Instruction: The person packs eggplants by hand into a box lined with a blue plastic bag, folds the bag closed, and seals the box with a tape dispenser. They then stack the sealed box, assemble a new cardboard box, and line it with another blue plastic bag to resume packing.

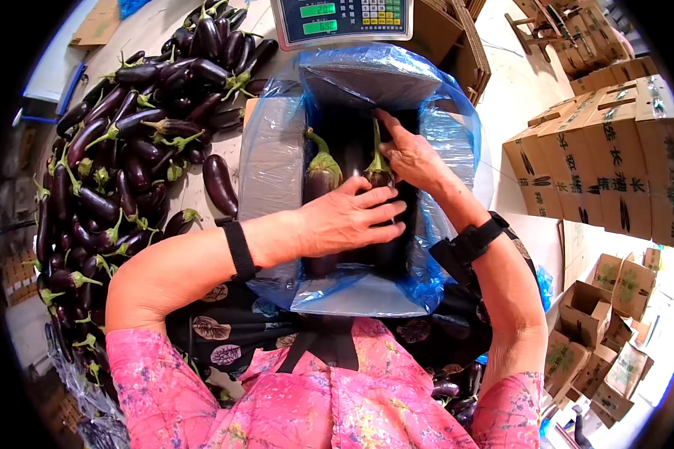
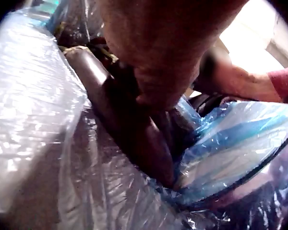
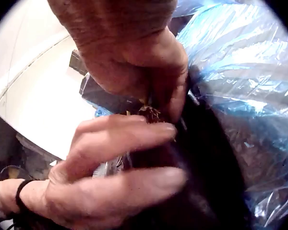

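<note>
Inside the carton (image 1: 346, 293), lined with blue film, lie purple eggplants. One eggplant (image 1: 322, 176) at the left shows its green stem; another eggplant (image 1: 380, 179) lies at the right beneath both hands. My left hand (image 1: 356, 217) rests across the right eggplant with its fingers spread and nearly straight. At that eggplant's stem end, my right hand (image 1: 412, 155) holds the calyx between thumb and fingers, the index finger reaching along the stem. In the left wrist view, an eggplant (image 2: 110, 100) lies along the film-covered flap (image 2: 33, 96). The carton's bottom is dark and mostly hidden.
A large heap of eggplants (image 1: 135, 142) covers the floor at the left, with a single eggplant (image 1: 220, 185) nearer the carton. Behind stands a digital scale (image 1: 343, 22). Stacked printed cartons (image 1: 599, 157) and smaller open boxes (image 1: 588, 307) are on the right.
</note>
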Motion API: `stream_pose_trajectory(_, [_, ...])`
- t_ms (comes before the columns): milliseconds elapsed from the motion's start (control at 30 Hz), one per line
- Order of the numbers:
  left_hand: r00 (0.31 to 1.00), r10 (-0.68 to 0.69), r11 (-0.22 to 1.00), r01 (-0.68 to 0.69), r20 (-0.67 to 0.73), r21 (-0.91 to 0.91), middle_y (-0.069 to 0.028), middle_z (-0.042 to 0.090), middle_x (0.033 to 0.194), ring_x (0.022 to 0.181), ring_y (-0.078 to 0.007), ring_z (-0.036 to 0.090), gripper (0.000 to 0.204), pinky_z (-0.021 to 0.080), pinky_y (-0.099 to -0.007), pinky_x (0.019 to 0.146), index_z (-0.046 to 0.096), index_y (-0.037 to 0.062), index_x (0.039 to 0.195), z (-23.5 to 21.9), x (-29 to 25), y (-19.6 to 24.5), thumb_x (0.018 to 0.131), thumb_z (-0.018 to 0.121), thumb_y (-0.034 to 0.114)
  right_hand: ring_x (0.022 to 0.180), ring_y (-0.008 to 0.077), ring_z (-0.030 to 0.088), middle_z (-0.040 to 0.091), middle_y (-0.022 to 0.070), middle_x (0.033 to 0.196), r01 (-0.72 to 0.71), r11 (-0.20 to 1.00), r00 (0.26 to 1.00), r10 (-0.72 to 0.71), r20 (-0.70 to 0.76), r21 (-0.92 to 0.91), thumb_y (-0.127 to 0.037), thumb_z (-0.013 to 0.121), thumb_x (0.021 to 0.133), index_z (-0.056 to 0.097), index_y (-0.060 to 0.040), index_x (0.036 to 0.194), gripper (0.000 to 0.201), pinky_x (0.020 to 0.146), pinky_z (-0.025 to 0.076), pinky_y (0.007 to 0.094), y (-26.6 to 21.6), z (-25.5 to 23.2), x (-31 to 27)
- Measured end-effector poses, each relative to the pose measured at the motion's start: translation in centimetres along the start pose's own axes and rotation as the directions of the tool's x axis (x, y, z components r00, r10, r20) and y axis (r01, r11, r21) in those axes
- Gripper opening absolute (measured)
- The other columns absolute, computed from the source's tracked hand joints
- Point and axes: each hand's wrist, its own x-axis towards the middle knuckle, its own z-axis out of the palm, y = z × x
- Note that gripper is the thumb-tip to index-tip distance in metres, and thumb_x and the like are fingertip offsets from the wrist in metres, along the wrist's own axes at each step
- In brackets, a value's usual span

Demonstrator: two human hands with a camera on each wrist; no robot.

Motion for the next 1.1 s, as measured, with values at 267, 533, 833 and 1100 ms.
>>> stream_pose_trajectory(267, [0.995,-0.082,0.962,0.063,0.058,0.265,-0.0048,0.059,0.114,0.121,-0.0265,0.047,0.028,0.038,-0.0481,0.097,0.068,0.0161,0.107,1.5,1.7,1.1,0.082,0.059,0.026,0.094,0.0516,0.063,0.066,0.0332,0.097,-0.022,1.000,0.999,0.022,-0.032,0.002,-0.007,0.048,0.095,0.049,-0.0002,0.126,0.032,0.080,0.051,0.0531,-0.6,0.1,-1.9])
stream_pose_trajectory(533, [1.000,-0.030,0.991,0.031,-0.009,0.129,-0.0033,0.057,0.104,0.121,-0.0235,0.051,0.016,0.035,-0.0448,0.110,0.062,0.0149,0.090,-2.7,1.3,-1.6,0.076,0.061,0.022,0.129,0.0251,0.045,0.061,0.0028,0.122,0.555,0.629,0.828,-0.479,0.292,-0.544,-0.016,0.067,0.076,0.071,-0.0140,0.103,0.028,0.098,0.040,0.0444,0.3,-1.9,-7.8])
stream_pose_trajectory(833, [0.998,-0.061,0.998,0.061,0.012,0.031,-0.0075,0.059,0.113,0.125,-0.0260,0.051,0.022,0.035,-0.0482,0.112,0.064,0.0107,0.097,-1.7,1.3,-0.9,0.077,0.062,0.020,0.132,0.0258,0.041,0.062,0.0019,0.122,0.577,0.274,0.788,-0.433,0.438,-0.769,-0.030,0.064,0.083,0.076,-0.0155,0.106,0.029,0.109,0.032,0.0448,-0.6,1.1,-10.5])
stream_pose_trajectory(1100, [0.999,-0.008,0.996,0.003,-0.046,-0.091,-0.0149,0.059,0.126,0.132,-0.0304,0.050,0.024,0.039,-0.0458,0.110,0.062,0.0054,0.105,0.1,1.3,-1.1,0.083,0.060,0.016,0.121,0.0242,0.050,0.064,0.0051,0.112,0.573,0.431,0.820,-0.295,0.491,-0.697,-0.018,0.064,0.079,0.076,-0.0101,0.094,0.020,0.100,0.040,0.0368,0.2,-0.3,-10.8])
